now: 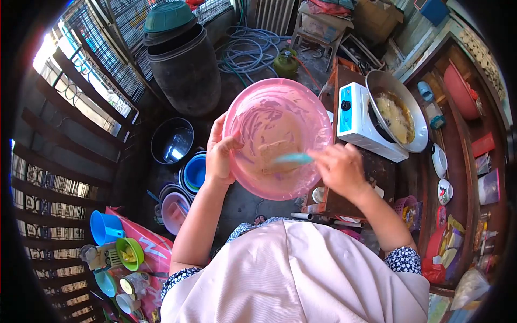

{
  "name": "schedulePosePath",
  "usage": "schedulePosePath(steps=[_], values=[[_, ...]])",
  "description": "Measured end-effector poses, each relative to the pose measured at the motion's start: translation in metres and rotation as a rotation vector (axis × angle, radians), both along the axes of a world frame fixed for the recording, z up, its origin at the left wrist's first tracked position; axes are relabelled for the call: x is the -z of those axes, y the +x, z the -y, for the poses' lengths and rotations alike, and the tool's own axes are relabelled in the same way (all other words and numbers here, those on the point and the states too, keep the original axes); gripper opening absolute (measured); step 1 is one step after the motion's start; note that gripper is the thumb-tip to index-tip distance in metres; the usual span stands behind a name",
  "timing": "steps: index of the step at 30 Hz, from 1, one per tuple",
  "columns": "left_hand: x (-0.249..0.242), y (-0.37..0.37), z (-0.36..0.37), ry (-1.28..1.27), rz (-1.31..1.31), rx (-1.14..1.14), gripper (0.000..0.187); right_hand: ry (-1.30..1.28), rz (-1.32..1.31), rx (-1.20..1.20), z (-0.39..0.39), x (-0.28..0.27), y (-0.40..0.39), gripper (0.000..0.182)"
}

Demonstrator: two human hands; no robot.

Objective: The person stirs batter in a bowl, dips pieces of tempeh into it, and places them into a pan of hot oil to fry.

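Observation:
A pink plastic basin (253, 180) is tilted toward me, its inside smeared with pale batter. My left hand (222, 153) is closed on its left rim, thumb over the inside. In my right hand (342, 167), at the basin's lower right, is a teal utensil (293, 158), blurred by motion; its exact kind cannot be made out. The utensil reaches into the basin over a flat, brownish, batter-coated piece (273, 152). To the right, a large wok (421, 132) holds pale food frying (395, 118) in oil.
The wok sits on a white gas stove (353, 126) on a wooden table. A green gas cylinder (285, 63) and coiled hose (250, 46) lie beyond. Dark barrel (186, 72), black basin (172, 141) and stacked tubs stand left. Shelves with containers line the right.

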State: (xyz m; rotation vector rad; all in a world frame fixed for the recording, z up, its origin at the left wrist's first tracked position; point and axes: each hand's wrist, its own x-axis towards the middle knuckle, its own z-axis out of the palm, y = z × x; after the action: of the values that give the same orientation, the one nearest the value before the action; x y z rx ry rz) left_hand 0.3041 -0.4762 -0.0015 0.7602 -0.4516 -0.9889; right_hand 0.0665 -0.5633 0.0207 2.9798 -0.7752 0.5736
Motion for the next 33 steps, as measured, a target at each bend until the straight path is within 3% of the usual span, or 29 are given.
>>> schedulePosePath(steps=[5,8,11,12,15,20,22,26,28,29,30,32,33], values=[[0.007,-0.001,-0.005,0.09,0.014,0.103,0.06,-0.216,-0.005,0.173,0.04,0.01,-0.001,0.021],[0.022,-0.003,-0.01,0.165,-0.013,0.123,0.06,0.038,-0.059,0.123,0.043,0.037,-0.007,0.02],[0.037,-0.006,-0.017,0.265,0.009,0.094,0.058,0.427,-0.292,0.19,0.033,0.057,-0.008,0.023],[0.041,-0.007,-0.019,0.29,0.029,0.089,0.058,0.437,-0.295,0.189,0.03,0.065,-0.006,0.023],[0.046,-0.013,-0.022,0.309,0.019,0.073,0.059,0.767,-0.349,0.085,0.024,0.087,0.0,0.028],[0.055,-0.02,-0.022,0.328,0.035,0.048,0.062,0.964,-0.444,-0.036,0.023,0.114,0.01,0.03],[0.057,-0.021,-0.023,0.339,0.062,0.052,0.058,1.163,-0.398,-0.11,0.026,0.112,0.011,0.031],[0.053,-0.015,-0.024,0.283,0.034,0.01,0.06,1.198,-0.274,-0.156,0.041,0.09,-0.001,0.031],[0.051,-0.007,-0.025,0.269,0.031,0.012,0.061,0.964,-0.087,0.158,0.039,0.054,-0.002,0.028],[0.05,-0.005,-0.024,0.241,0.006,0.0,0.061,0.606,0.019,0.107,0.032,0.048,-0.002,0.026],[0.049,-0.004,-0.023,0.213,-0.019,-0.009,0.062,0.601,0.019,0.107,0.027,0.05,-0.003,0.026],[0.044,-0.005,-0.021,0.216,-0.025,-0.024,0.062,-0.104,-0.001,-0.063,0.022,0.059,-0.005,0.032],[0.044,-0.005,-0.019,0.178,-0.043,-0.026,0.063,-0.273,0.048,-0.13,0.02,0.067,-0.005,0.037]])
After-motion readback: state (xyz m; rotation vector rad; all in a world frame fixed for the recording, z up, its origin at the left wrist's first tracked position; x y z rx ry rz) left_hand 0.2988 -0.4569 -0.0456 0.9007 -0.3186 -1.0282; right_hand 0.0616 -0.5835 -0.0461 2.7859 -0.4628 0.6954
